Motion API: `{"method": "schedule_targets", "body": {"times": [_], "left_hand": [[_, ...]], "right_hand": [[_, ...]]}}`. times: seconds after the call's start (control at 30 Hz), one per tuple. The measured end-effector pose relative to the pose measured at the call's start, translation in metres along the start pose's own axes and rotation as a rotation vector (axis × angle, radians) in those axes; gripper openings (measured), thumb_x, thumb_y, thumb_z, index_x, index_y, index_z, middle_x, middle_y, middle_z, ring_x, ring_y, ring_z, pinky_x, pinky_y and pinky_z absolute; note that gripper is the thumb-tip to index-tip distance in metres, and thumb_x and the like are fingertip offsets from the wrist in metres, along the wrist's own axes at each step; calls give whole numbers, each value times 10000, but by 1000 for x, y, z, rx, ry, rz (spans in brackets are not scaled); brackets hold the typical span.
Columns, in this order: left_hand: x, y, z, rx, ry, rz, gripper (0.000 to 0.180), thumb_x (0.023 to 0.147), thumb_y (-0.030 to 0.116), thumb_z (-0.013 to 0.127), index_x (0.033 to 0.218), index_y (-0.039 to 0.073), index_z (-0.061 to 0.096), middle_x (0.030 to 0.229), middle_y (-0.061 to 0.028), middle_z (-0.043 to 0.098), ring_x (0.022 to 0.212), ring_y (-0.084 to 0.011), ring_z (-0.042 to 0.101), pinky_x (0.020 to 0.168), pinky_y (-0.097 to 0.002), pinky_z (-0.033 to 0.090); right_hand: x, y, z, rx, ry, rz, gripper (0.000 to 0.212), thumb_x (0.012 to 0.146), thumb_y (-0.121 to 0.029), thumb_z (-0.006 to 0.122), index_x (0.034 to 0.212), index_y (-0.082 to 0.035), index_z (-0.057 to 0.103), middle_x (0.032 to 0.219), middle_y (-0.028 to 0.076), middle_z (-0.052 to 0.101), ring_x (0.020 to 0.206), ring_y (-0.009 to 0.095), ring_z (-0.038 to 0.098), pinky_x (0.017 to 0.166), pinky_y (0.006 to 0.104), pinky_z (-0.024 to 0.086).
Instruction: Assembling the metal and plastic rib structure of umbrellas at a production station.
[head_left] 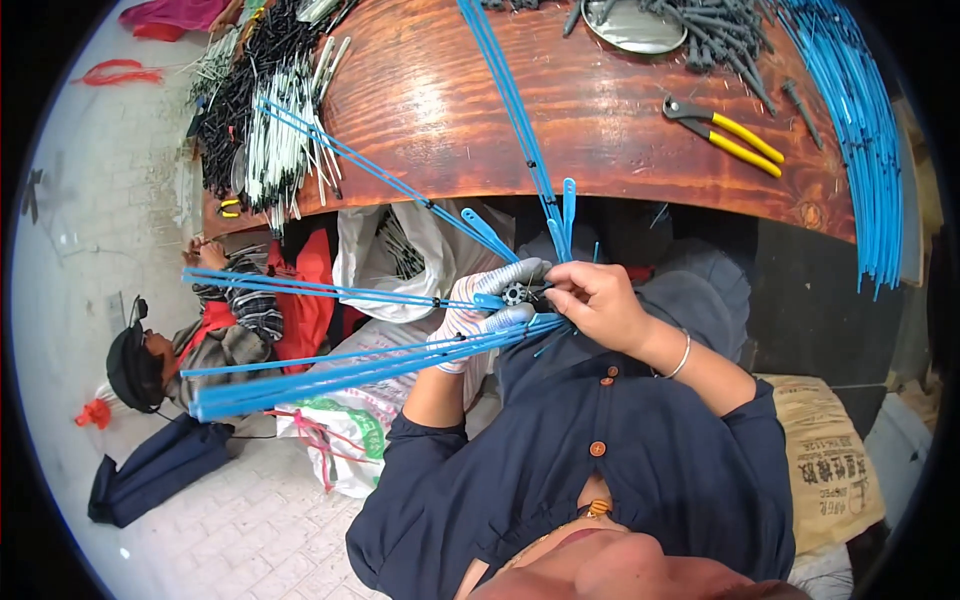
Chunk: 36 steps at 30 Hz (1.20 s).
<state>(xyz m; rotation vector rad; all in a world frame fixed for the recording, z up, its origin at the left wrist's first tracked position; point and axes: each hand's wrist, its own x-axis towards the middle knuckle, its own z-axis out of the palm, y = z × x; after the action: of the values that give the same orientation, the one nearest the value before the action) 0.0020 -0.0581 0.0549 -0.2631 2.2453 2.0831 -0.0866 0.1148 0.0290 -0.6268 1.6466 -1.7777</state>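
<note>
In the middle, my left hand (470, 310), in a pale striped glove with grey fingertips, is closed around a small black round hub (515, 293) with a notched rim. Long thin blue rods (370, 378) with black joints fan out from it to the left, and another pair of blue rods (515, 100) reaches away over the table. Several end in flat blue tips (569, 200) with holes. Bare-skinned, my right hand (605, 305) presses thumb and forefinger together at the hub's right side. What lies in that pinch is too small to tell.
Beyond my lap curves a brown wooden table (430, 150). It bears yellow-handled pliers (725, 135), grey plastic pieces (710, 35), a round metal dish (640, 25), bundled blue rods (860, 150) and black-and-white rods (285, 140). A person (215, 335) sits left, near white sacks (400, 250).
</note>
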Motion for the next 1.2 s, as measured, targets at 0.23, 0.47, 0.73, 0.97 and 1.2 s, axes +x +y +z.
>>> {"method": "schedule_targets", "body": {"times": [0.23,0.47,0.73,0.97,1.2], "left_hand": [[1,0,-2,413,-71,53,517,729,288,709,1138,6,565,1039,-153,630,939,-252,632,823,-326,490],[-2,-2,0,485,-139,290,428,772,194,678,1122,-27,573,1097,-163,611,994,-263,606,861,-344,476],[-10,1,11,226,57,111,425,760,95,679,1156,2,556,1095,-181,602,991,-290,600,844,-350,491],[-17,-1,13,172,80,73,500,727,114,720,1181,3,541,1074,-174,614,978,-260,608,848,-360,496],[-5,2,25,167,109,139,542,691,158,751,1175,21,550,1015,-151,635,923,-255,626,809,-351,501]], "right_hand": [[8,5,-16,-347,-131,-434,124,737,-17,632,859,5,626,710,108,595,612,238,594,556,315,483],[7,2,-17,-506,-180,-537,103,725,-52,631,822,-32,603,690,97,582,642,266,596,558,351,477],[7,2,-13,-456,-67,-519,75,713,-35,629,779,-25,593,669,93,572,584,263,582,521,342,468],[8,-7,-15,-362,-75,-461,39,717,3,620,747,-2,596,635,114,571,538,272,570,487,331,459],[12,-6,-25,-375,-90,-425,48,717,9,615,762,-7,620,616,112,565,528,257,572,481,321,449]]}}
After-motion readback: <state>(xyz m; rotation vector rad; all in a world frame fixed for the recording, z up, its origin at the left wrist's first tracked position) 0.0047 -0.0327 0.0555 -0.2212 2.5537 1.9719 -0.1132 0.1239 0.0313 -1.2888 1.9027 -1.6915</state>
